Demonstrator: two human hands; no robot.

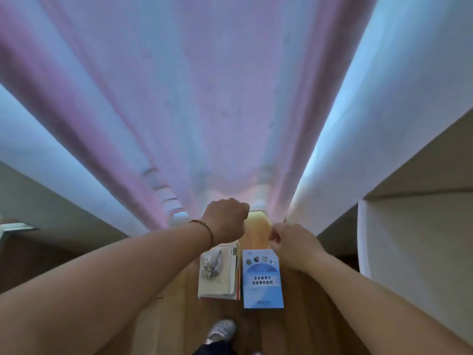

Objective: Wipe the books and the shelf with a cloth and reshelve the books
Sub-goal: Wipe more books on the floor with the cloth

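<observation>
Fingers of the left hand (225,219) are being curled into a fist; those of the right hand (291,243) are being pinched together, whether on something cannot be told. A blue paperback book (263,280) is being left flat on the wooden floor (166,316) just beneath the right fingertips, beside a pale stack of books (220,274).

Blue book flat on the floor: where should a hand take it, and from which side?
The blue book lies flat, cover up, beside the stack of books. Probably best to pinch its right long edge, coming from the right: bare wood floor there, while the stack crowds the left edge. The right hand already hovers near its top right corner.

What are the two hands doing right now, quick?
Left hand: fingers curled; whether it holds anything cannot be told.
Right hand: fingertips pinched together; what they pinch cannot be told.
</observation>
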